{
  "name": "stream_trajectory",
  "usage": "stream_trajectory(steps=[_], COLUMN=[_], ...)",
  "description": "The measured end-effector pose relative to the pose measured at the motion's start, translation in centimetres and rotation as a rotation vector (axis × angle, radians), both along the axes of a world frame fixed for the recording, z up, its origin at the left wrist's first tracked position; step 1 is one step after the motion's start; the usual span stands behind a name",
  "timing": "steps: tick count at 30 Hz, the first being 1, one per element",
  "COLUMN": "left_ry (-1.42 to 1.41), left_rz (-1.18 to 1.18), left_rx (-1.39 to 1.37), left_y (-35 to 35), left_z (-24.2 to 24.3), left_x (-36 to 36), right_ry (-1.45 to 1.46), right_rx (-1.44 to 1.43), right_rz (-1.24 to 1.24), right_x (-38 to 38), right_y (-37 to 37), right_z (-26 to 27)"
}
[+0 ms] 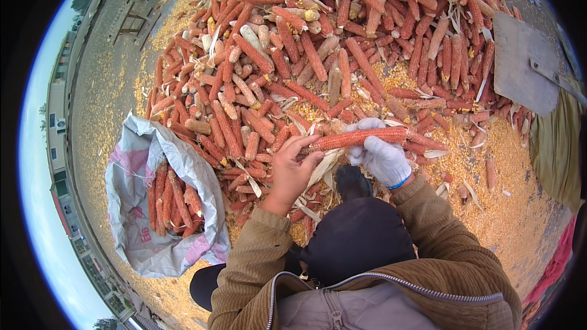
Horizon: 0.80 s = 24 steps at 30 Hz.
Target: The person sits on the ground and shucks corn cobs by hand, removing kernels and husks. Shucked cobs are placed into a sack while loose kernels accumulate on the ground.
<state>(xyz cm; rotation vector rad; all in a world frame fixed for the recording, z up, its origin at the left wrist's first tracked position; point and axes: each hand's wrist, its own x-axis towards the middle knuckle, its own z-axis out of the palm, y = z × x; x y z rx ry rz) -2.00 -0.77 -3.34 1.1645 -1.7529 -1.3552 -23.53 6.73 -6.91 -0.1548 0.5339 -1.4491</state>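
A long red corncob (348,139), stripped of nearly all its kernels, spans my two hands in front of my knee. My bare left hand (293,165) pinches its left end between thumb and fingers. Wrapped around the cob further right is my right hand (383,156), in a white knitted glove with a blue cuff edge. Right behind the hands rises a large heap of bare red corncobs (316,55). To the left, an open white woven sack (124,238) with pink patches holds several red cobs (172,201).
Loose yellow kernels (500,224) cover much of the ground. A metal shovel blade (523,64) rests against the heap's right side, beside a khaki cloth (557,146). A small wooden frame (135,23) lies at the far left. Dry husks (328,165) are scattered under my hands.
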Motion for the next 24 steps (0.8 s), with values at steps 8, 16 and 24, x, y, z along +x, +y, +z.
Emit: stream_trajectory(steps=[8, 16, 24], left_ry=[0.066, 0.033, -0.452], left_rz=[0.069, 0.010, -0.078], left_rx=[0.148, 0.401, -0.118], left_y=[0.7, -0.6, -2.9], left_z=[-0.9, -1.3, -1.9], left_x=[-0.1, 0.6, 1.1], right_ry=[-0.056, 0.138, 0.289], right_rx=[0.030, -0.054, -0.028], right_rz=[-0.083, -0.030, 0.153], right_x=[0.2, -0.7, -1.0], right_y=[-0.2, -1.0, -2.4], right_z=[-1.5, -1.4, 0.1])
